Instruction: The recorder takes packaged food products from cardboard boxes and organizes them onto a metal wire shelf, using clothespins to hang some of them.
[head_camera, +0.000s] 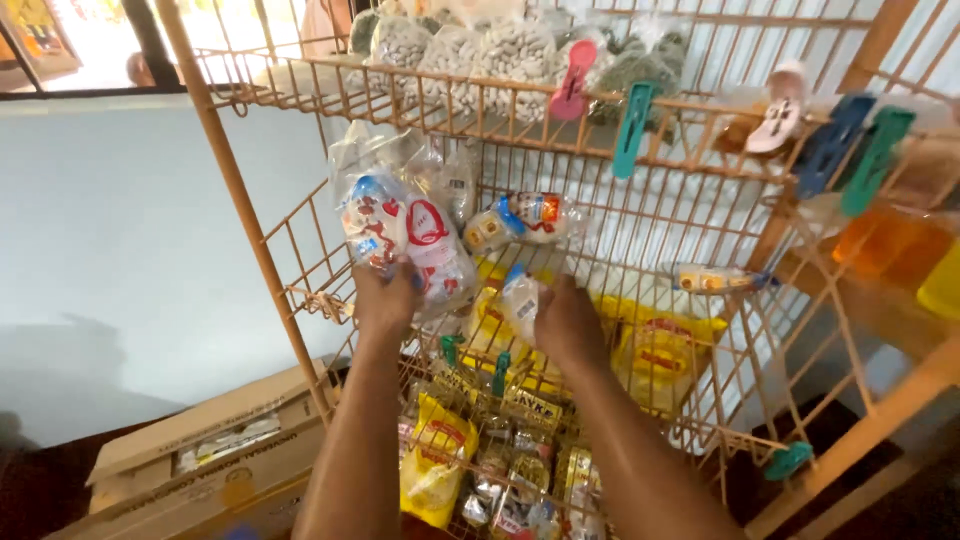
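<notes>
Mid-frame, we see the left hand (385, 298) clenched on a clear bag of white packets (405, 235) inside the orange wire rack (235, 180). The right hand (567, 322) grasps a small clear packet (521, 300) just beside it, above yellow packets (655, 345).

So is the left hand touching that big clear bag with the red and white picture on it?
Touching. The head view shows the left hand with its fingers closed over the lower edge of the clear printed bag, no gap between them, in front of the orange wire rack.
</notes>
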